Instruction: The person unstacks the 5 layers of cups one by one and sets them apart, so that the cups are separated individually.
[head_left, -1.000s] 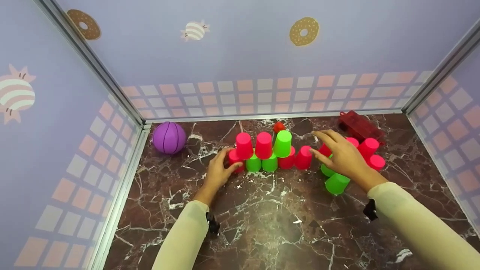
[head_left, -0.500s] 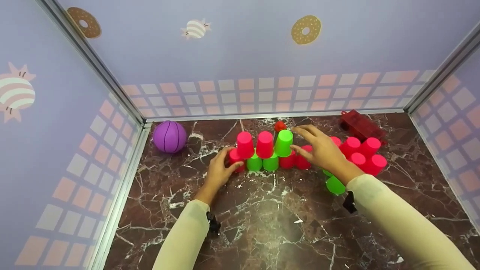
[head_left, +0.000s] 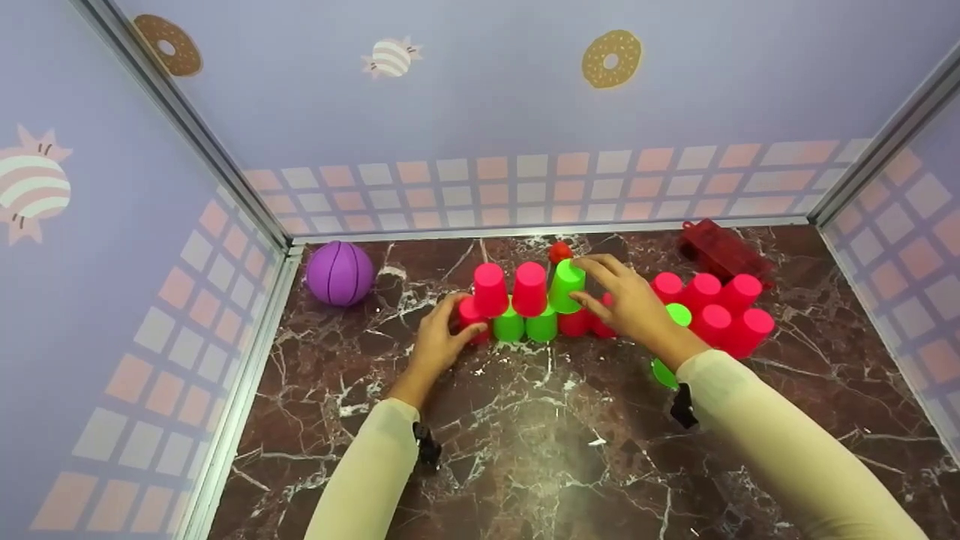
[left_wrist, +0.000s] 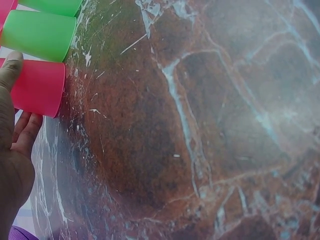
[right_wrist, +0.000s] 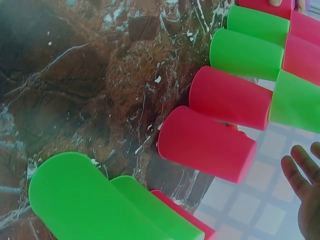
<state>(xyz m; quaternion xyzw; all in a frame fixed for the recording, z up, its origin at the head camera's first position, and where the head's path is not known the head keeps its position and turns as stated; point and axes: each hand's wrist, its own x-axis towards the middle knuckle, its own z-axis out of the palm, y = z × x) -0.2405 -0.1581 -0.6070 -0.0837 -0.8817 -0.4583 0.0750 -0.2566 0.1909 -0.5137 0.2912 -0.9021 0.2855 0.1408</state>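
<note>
On the brown marble tabletop (head_left: 525,442), my right hand (head_left: 630,307) pinches the upside-down green plastic cup (head_left: 566,285); my left hand (head_left: 439,341) grips the end pink plastic cup (head_left: 471,319).

Pink cups (head_left: 490,289), green cups (head_left: 566,285), purple ball (head_left: 339,273), brown white-veined marble tabletop (head_left: 525,450), lilac checked walls (head_left: 525,112), cream sleeves (head_left: 360,480)

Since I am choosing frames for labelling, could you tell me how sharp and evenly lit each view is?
Head view: sharp, evenly lit, soft sheen on the marble table. Left wrist view: hazy, washed-out, left hand dark at the edge. Right wrist view: cups crisp, the nearest green cup looms large, marble slightly soft.
</note>
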